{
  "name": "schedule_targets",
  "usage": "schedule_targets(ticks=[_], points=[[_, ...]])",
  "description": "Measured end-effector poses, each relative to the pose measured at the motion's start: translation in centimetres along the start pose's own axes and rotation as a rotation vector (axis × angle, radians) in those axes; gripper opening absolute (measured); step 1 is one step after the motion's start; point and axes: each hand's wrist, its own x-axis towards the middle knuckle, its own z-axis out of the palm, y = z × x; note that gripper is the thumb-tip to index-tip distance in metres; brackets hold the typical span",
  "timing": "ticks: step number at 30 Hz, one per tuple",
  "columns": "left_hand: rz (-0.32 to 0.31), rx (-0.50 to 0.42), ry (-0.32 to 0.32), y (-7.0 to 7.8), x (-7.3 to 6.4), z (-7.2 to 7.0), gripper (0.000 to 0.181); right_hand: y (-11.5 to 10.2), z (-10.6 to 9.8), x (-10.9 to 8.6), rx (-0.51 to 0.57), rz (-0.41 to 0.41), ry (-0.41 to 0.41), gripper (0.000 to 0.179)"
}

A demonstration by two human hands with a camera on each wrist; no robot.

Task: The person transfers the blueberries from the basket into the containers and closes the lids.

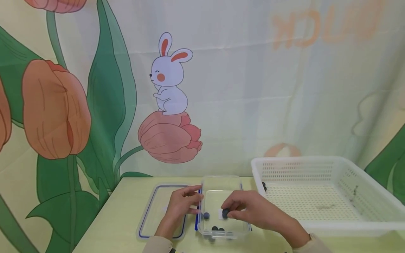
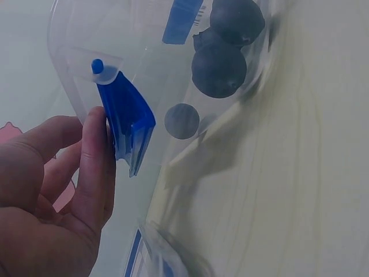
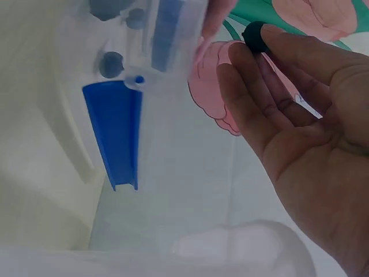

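Observation:
Between thumb and fingertips, my right hand (image 1: 257,211) pinches a dark blueberry (image 3: 255,37) above a clear plastic container (image 1: 202,233). The open container stands on the table with its blue side latches (image 2: 124,115) hanging down. My left hand (image 1: 181,205) is at the container's left side, its fingers fairly straight and touching the wall by a latch. Inside, one blueberry (image 1: 206,215) sits near the left wall, and more blueberries (image 1: 215,228) are by the front wall. The bottoms of some berries are seen only through the plastic.
A clear lid (image 1: 145,219) with a blue seal lies left of the container, partly behind my left forearm. To the right is a large white perforated basket (image 1: 335,225), with dark berries (image 1: 264,186) at its left wall. A printed curtain (image 1: 227,88) hangs behind the table.

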Motion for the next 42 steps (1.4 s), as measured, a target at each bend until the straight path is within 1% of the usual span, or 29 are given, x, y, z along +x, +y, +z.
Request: schedule_targets(ticks=[5, 8, 16, 22, 26, 32, 35, 37, 42], points=[[0.014, 0.0, -0.004, -0.2, -0.1, -0.2, 0.038, 0.4, 1.1, 0.2, 0.018, 0.052, -0.059, 0.016], [0.024, -0.003, -0.011, -0.2, -0.1, -0.3, 0.039, 0.5, 1.5, 0.3, 0.031, 0.075, -0.077, 0.015], [0.019, 0.001, -0.01, -0.1, -0.1, -0.1, 0.039, 1.1, 1.9, 0.3, 0.009, 0.104, -0.084, 0.013], [0.029, 0.005, -0.007, -0.1, 0.0, -0.2, 0.038, 1.3, 2.2, 0.4, -0.016, 0.098, -0.095, 0.011], [0.031, 0.0, -0.01, 0.0, 0.0, -0.4, 0.039, 1.3, 2.1, 0.4, -0.047, 0.087, -0.1, 0.011], [0.039, 0.002, -0.017, 0.0, 0.0, -0.4, 0.039, 0.8, 1.9, 0.5, -0.044, 0.102, -0.095, 0.013], [0.044, -0.001, -0.022, -0.1, 0.0, -0.4, 0.039, 0.4, 1.6, 0.4, -0.043, 0.095, -0.087, 0.014], [0.045, -0.005, -0.025, -0.1, 0.0, -0.4, 0.039, 0.0, 1.2, 0.3, -0.038, 0.095, -0.075, 0.015], [0.044, -0.024, -0.034, -0.3, 0.0, -0.3, 0.039, -0.9, -0.2, -0.3, -0.046, 0.046, -0.02, 0.014]])
